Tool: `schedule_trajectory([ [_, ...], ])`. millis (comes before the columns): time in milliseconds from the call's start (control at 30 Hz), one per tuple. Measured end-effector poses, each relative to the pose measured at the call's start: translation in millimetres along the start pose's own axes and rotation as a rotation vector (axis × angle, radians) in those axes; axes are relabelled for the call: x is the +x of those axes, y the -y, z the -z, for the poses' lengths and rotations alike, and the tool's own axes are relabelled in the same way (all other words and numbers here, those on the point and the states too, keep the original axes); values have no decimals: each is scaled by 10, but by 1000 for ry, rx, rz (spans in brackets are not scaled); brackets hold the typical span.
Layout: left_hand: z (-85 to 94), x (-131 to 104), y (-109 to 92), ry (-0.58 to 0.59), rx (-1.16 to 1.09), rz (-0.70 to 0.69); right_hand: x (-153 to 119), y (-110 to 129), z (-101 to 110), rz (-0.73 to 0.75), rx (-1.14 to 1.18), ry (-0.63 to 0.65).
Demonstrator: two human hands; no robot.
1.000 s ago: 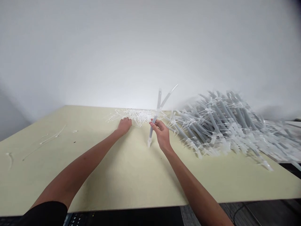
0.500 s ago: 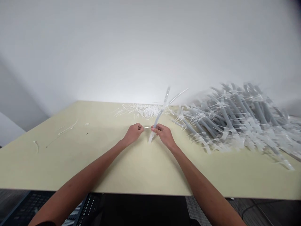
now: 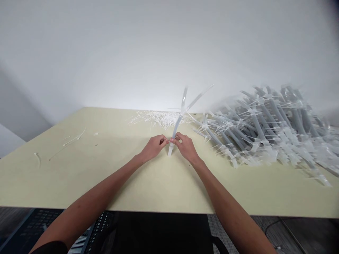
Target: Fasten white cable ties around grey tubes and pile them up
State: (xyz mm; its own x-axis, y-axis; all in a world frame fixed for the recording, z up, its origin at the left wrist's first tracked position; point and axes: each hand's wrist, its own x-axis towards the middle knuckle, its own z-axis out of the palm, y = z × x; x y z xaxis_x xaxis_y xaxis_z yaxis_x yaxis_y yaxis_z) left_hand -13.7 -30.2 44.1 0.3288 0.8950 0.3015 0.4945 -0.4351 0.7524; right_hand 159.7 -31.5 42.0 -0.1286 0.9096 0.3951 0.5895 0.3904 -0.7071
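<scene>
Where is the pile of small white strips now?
In the head view, the pile of small white strips lies at the table's far edge, near the middle, left of the large heap of grey tubes.

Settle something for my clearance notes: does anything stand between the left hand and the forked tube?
Nothing visible does. The left hand has its fingertips right beside the forked tube, which the right hand pinches; the pile of white strips lies beyond them.

- I can't read any words, numbers, names or signs here.
</scene>
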Motion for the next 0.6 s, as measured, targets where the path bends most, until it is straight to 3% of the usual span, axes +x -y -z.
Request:
schedule_trajectory([
  [167,24,-7,-24,14,125,-52,-29,28,24,-10,-69,108],
  [600,-250,-193,-146,20,130,-60,-39,31,19,-80,-197,42],
])
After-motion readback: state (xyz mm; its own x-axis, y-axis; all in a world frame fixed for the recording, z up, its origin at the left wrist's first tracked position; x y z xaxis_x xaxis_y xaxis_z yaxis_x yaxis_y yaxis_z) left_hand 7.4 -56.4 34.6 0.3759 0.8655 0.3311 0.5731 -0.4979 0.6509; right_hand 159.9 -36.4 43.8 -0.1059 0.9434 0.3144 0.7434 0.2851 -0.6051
